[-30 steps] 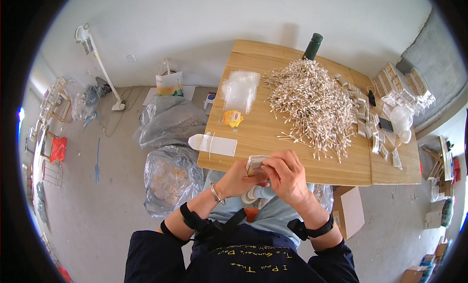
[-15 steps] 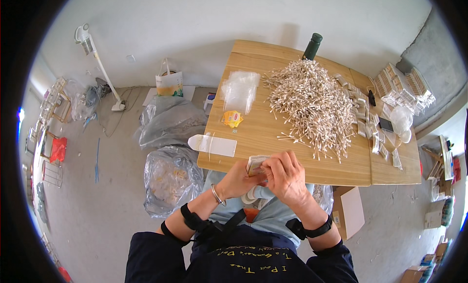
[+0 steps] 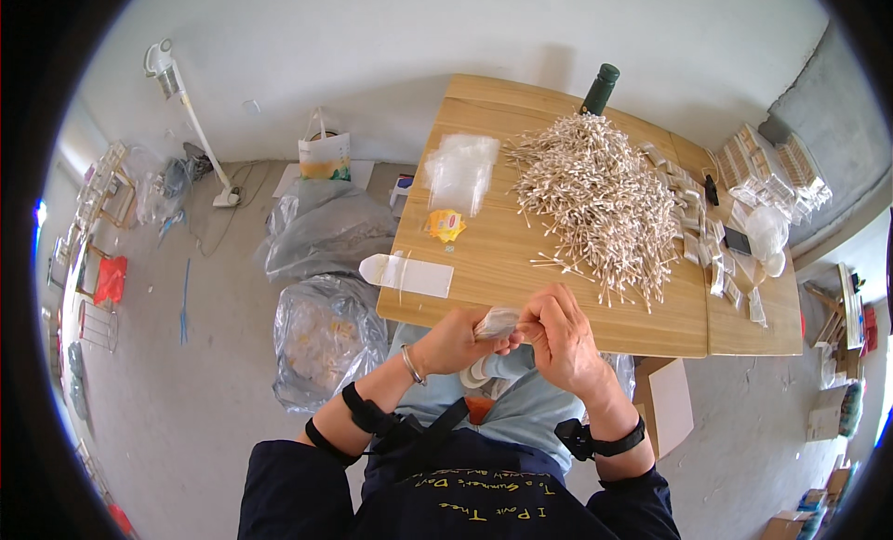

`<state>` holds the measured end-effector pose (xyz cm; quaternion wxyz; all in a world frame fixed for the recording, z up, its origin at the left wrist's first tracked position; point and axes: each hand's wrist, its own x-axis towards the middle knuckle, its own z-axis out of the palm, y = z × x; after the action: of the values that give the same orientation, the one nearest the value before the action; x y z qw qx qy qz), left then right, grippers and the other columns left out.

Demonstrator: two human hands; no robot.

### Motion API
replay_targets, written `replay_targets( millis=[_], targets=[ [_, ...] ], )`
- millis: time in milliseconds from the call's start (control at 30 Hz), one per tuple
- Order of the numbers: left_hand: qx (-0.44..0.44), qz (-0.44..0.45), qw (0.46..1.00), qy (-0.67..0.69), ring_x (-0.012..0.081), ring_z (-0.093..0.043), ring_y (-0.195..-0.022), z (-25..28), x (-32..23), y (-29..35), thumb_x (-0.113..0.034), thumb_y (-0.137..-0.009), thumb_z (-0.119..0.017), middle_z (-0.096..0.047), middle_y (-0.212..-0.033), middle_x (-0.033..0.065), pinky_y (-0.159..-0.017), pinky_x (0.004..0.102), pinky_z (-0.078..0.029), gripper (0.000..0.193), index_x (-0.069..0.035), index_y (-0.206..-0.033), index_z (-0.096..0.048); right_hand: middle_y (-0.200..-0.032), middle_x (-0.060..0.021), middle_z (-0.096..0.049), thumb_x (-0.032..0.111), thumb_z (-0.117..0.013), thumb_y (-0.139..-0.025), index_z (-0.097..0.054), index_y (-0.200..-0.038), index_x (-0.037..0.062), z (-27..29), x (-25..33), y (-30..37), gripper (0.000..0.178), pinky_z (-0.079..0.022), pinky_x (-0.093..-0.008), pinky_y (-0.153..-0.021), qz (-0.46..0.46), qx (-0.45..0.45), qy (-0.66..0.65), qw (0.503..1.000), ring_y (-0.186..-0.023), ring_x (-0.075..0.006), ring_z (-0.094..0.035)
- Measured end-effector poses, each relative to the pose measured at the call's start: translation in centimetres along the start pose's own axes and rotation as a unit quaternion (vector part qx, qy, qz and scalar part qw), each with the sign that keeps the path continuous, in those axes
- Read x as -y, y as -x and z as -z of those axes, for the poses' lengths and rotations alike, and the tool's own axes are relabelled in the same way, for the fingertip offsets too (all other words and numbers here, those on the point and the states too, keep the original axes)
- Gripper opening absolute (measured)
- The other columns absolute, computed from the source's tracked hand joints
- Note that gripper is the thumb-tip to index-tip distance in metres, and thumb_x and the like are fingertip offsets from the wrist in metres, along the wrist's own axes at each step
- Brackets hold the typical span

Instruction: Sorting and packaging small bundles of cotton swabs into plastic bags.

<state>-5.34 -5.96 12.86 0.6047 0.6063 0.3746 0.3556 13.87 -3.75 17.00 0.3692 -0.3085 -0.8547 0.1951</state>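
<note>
My left hand (image 3: 451,342) is wrapped round a small clear packet of cotton swabs (image 3: 497,323), just off the table's front edge. Fingers pinched together, my right hand (image 3: 565,343) meets the packet's near right end; what exactly it grips there is hidden. A big loose heap of cotton swabs (image 3: 595,200) covers the middle of the wooden table (image 3: 507,266). To its left lie a stack of clear plastic bags (image 3: 461,173), some yellow cards (image 3: 446,226) and a white card strip (image 3: 409,275) with thin bands round it.
Several filled packets (image 3: 688,205), a dark phone (image 3: 736,240) and stacked white packs (image 3: 767,168) are at the table's right. A green bottle (image 3: 600,89) stands behind the heap. Large plastic sacks (image 3: 332,345) sit on the floor at left, a cardboard box (image 3: 665,405) below right.
The packet has tipped in my left hand and lies flatter, pointing to the right. My right hand has shifted slightly right, from its top to its end.
</note>
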Motion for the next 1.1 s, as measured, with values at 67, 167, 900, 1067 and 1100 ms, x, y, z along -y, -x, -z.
replay_targets(
  millis=[67,167,900,1067,1100],
  targets=[
    [0.014,-0.006,1.0,0.014,0.0093,-0.061,-0.081,0.3,0.0,0.1,-0.005,-0.091,-0.058,-0.067,-0.09,0.0039,-0.075,0.0254,-0.052,0.016,0.0,-0.105,-0.06,-0.084,-0.0118,-0.051,-0.003,-0.06,-0.076,-0.052,-0.085,0.0035,0.1,0.2,0.0,0.014,-0.045,-0.0391,-0.069,0.005,0.004,0.001,1.0,-0.079,-0.0324,-0.051],
    [0.027,-0.02,0.999,-0.02,0.0117,-0.064,-0.091,0.5,0.1,0.2,-0.005,-0.089,-0.062,-0.068,-0.098,0.0068,-0.081,0.0276,-0.052,0.018,0.001,-0.106,-0.061,-0.086,-0.0115,-0.053,-0.002,-0.062,-0.077,-0.054,-0.089,0.0025,0.2,-0.4,0.4,0.015,-0.046,-0.036,-0.069,0.014,-0.001,-0.046,0.999,-0.078,-0.0297,-0.053],
    [0.091,0.073,0.968,0.22,0.0258,-0.067,-0.098,1.2,1.7,0.7,0.003,-0.085,-0.065,-0.067,-0.102,0.015,-0.081,0.0379,-0.058,0.026,0.003,-0.11,-0.06,-0.07,0.0033,-0.057,0.015,-0.065,-0.09,-0.067,-0.09,0.0,0.4,-2.1,-2.6,0.015,-0.039,-0.0196,-0.053,-0.32,0.105,-0.392,0.856,-0.062,-0.0022,-0.048],
    [0.106,0.074,0.962,0.239,0.0273,-0.067,-0.097,1.6,1.8,0.8,0.002,-0.083,-0.067,-0.067,-0.101,0.0152,-0.079,0.0387,-0.059,0.028,0.004,-0.111,-0.06,-0.069,0.0008,-0.059,0.015,-0.066,-0.089,-0.069,-0.089,-0.0015,0.6,-2.2,-3.3,0.016,-0.04,-0.0202,-0.051,-0.359,0.167,-0.35,0.849,-0.059,-0.004,-0.049],
    [0.117,0.073,0.961,0.239,0.0276,-0.067,-0.097,1.7,1.8,0.8,0.001,-0.083,-0.068,-0.067,-0.1,0.0155,-0.078,0.0389,-0.059,0.031,0.004,-0.112,-0.059,-0.067,0.0008,-0.059,0.014,-0.066,-0.088,-0.069,-0.087,-0.0016,0.4,-2.2,-3.5,0.016,-0.04,-0.02,-0.05,-0.359,0.193,-0.366,0.837,-0.057,-0.0041,-0.049]
  ],
)
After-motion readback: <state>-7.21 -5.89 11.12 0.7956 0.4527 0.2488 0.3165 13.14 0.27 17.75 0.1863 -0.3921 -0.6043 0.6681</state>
